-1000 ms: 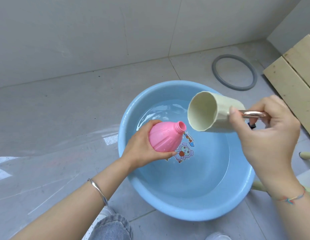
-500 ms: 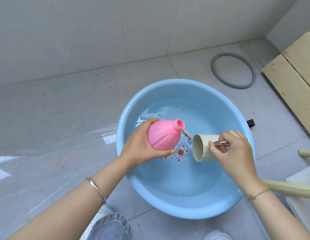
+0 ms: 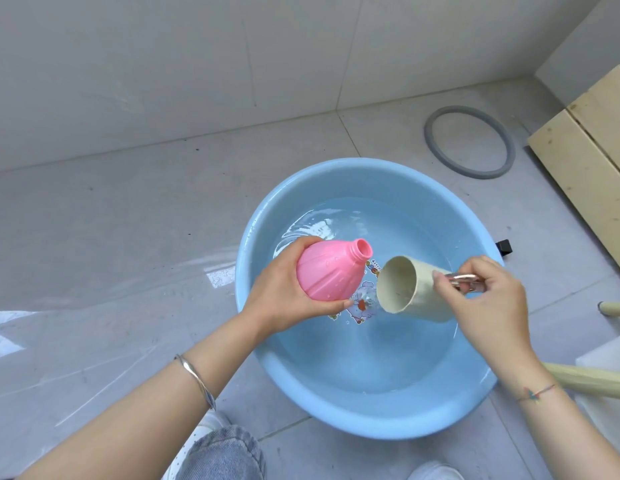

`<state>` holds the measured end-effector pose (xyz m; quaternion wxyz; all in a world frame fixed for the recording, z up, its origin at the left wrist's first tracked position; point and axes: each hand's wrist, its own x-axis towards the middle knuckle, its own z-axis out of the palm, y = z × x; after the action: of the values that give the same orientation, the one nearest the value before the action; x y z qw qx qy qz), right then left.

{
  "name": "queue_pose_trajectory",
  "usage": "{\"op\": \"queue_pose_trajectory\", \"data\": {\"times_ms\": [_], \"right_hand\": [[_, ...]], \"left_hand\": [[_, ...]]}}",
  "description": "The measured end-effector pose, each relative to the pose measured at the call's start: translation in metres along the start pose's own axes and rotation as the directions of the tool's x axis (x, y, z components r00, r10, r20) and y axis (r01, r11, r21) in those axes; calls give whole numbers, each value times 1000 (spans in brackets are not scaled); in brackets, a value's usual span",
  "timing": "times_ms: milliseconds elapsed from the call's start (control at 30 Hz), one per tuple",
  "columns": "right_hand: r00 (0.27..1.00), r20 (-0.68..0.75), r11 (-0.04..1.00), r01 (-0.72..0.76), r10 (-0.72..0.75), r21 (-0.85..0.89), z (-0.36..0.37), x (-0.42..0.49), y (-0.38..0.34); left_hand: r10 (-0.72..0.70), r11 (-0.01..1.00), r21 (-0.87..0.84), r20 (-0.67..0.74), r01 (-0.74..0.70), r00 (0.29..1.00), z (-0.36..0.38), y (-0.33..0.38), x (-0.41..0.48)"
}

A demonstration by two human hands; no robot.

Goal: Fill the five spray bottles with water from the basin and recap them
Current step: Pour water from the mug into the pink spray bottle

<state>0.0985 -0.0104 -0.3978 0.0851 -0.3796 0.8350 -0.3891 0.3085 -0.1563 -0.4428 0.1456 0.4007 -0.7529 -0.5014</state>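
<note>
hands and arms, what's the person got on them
No sleeves or gloves on either arm. A plain silver bangle circles the wrist of the left hand; a thin string bracelet with multicoloured threads sits at the wrist of the right hand.

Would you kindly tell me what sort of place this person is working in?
Most likely a tiled washroom or utility corner indoors: large grey floor tiles meet a pale tiled wall, and a blue basin of water sits directly on the floor.
</note>
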Motion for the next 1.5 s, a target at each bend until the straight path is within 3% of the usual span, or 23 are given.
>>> {"op": "queue_pose_trajectory", "data": {"times_ms": [100, 233, 500, 833, 1500], "right_hand": [[992, -73, 981, -89, 103, 171, -13, 7, -13], [990, -116, 963, -51, 84, 265, -27, 12, -38], [977, -161, 978, 160, -138, 136, -37, 9, -74], [913, -142, 924, 373, -382, -89, -32, 6, -89], [834, -137, 841, 508, -534, -187, -29, 8, -100]], "left_hand": [[0, 1000, 6, -2, 0, 1000, 0, 0, 0], [1, 1000, 6, -1, -1, 1000, 0, -1, 0], [12, 1000, 26, 1, -12, 1000, 0, -2, 1], [21, 999, 30, -2, -21, 1000, 1, -3, 2], [32, 999, 37, 0, -32, 999, 1, -2, 1]]}}
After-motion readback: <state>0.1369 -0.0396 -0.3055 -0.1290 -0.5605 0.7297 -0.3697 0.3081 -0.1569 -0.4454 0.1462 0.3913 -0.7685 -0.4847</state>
